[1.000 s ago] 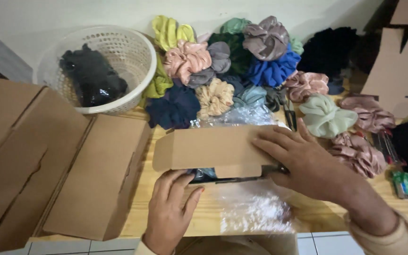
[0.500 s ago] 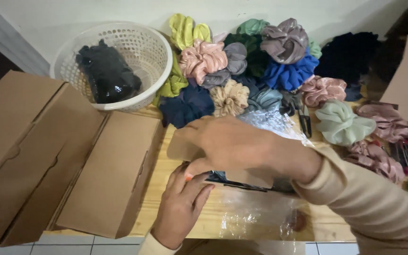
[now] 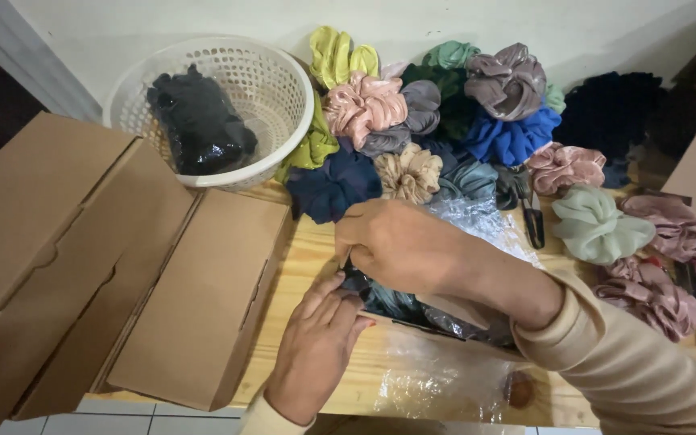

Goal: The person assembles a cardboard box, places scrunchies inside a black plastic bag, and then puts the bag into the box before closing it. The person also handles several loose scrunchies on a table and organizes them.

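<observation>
From my remote seat I looked down on a pale wooden table (image 3: 308, 266) pushed against an off-white wall (image 3: 203, 24), with light floor tiles (image 3: 163, 419) showing at six o'clock and a dark doorway gap at nine. At eleven o'clock stood a white perforated basket (image 3: 275, 89), and inside it lay a bundle of black fabric in shiny clear wrap (image 3: 199, 121). From nine round to seven o'clock lay flat brown cardboard boxes (image 3: 195, 298), closed, side by side and touching. A heap of scrunchies (image 3: 412, 121) in yellow, pink, grey, blue, green and beige filled twelve to three o'clock, with small black scissors (image 3: 532, 221) just beside a sage green one. At the centre sat a small open cardboard box (image 3: 453, 310) on the table, holding dark scrunchies in crinkled clear plastic (image 3: 392, 302). My right hand (image 3: 396, 246) crossed over it, fingers curled down onto the box's far left corner; whether they pinched anything I could not tell. My left hand (image 3: 316, 354), at six o'clock, lay flat with fingers together, tips touching the box's near left edge, gripping nothing. A clear plastic bag (image 3: 437, 379) lay on the table just below the box.
</observation>
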